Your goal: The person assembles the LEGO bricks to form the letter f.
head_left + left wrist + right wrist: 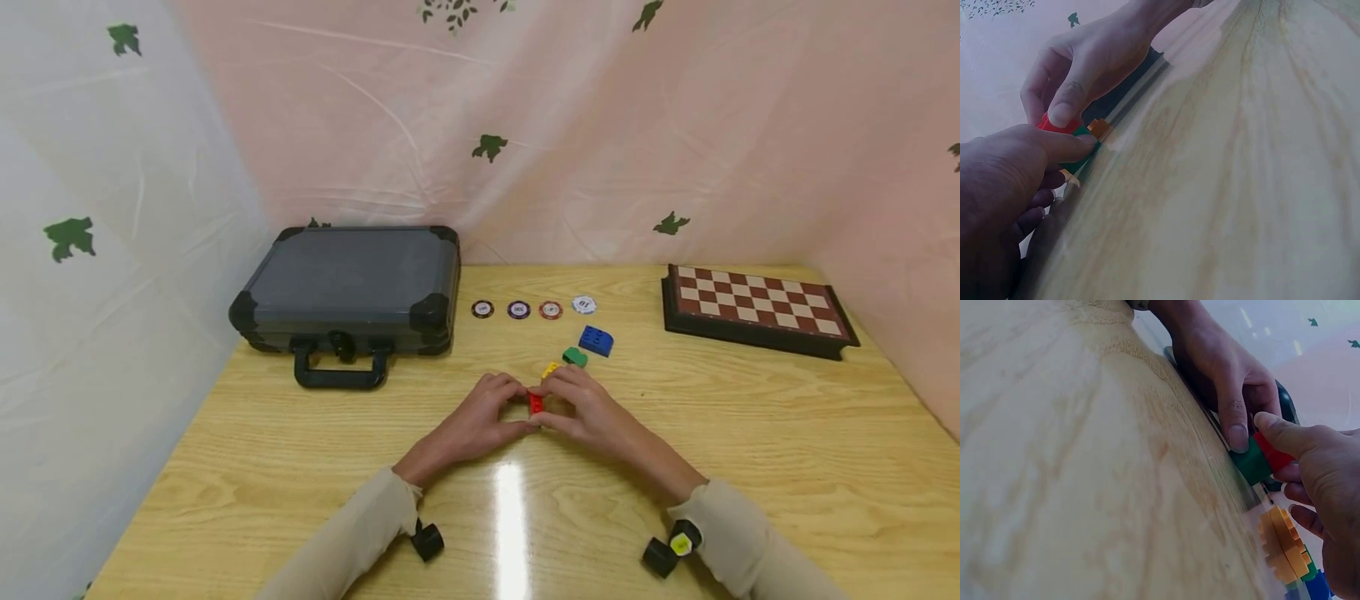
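In the head view, my left hand (480,423) and right hand (591,410) meet at a red toy building brick (536,403). Under the red brick is a green building brick (1250,464), seen in the right wrist view; the two touch, but whether they are fully joined I cannot tell. My left thumb and fingers pinch the green brick, while my right thumb and fingers pinch the red one. Just beyond my right fingers lies a yellow brick (551,368), partly hidden. Behind it are another green brick (576,357) and a blue brick (596,340).
A grey case (348,271) with a black handle stands at the back left. Several poker chips, including a red one (551,310), lie in a row beside it. At the back right rests a checkered board box (757,304). Patterned cloth (525,100) hangs behind the wooden table (750,433).
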The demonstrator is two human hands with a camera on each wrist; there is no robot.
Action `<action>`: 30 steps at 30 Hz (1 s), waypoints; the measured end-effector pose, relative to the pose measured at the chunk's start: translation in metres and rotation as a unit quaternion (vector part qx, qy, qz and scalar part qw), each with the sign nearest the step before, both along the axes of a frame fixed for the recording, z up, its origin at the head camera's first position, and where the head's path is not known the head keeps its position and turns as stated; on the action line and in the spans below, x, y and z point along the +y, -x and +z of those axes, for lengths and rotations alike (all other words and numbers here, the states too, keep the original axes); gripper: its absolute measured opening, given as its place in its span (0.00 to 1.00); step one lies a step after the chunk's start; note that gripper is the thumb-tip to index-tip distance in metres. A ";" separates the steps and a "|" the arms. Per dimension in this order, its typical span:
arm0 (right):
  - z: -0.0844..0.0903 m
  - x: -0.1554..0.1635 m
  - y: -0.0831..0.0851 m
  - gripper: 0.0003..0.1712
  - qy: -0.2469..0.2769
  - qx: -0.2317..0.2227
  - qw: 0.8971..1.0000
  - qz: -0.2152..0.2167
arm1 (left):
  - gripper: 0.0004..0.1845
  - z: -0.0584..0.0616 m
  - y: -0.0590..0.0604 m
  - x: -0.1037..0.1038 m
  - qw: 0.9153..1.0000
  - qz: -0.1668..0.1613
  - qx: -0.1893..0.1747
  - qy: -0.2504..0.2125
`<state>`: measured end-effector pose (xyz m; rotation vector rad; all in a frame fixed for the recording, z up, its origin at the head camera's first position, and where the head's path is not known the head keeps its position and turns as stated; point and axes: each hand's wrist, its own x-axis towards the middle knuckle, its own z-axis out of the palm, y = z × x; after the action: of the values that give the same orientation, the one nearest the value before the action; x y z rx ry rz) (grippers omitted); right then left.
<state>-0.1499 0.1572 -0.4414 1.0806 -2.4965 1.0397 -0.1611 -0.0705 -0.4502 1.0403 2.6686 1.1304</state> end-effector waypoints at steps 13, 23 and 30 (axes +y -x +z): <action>0.005 0.002 -0.002 0.22 -0.014 -0.050 0.999 0.002 | 0.17 0.001 0.000 -0.001 1.000 0.006 -0.015 0.003; 0.012 0.024 0.000 0.20 -0.010 -0.065 0.994 -0.086 | 0.20 0.003 0.000 0.000 0.999 0.006 -0.031 0.008; 0.008 0.038 0.002 0.19 -0.019 -0.044 0.989 -0.143 | 0.21 0.003 0.000 0.001 0.999 0.011 -0.042 0.015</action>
<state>-0.1519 0.1953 -0.4335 0.6703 -2.6504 0.9770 -0.1612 -0.0696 -0.4475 0.9387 2.6304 1.1094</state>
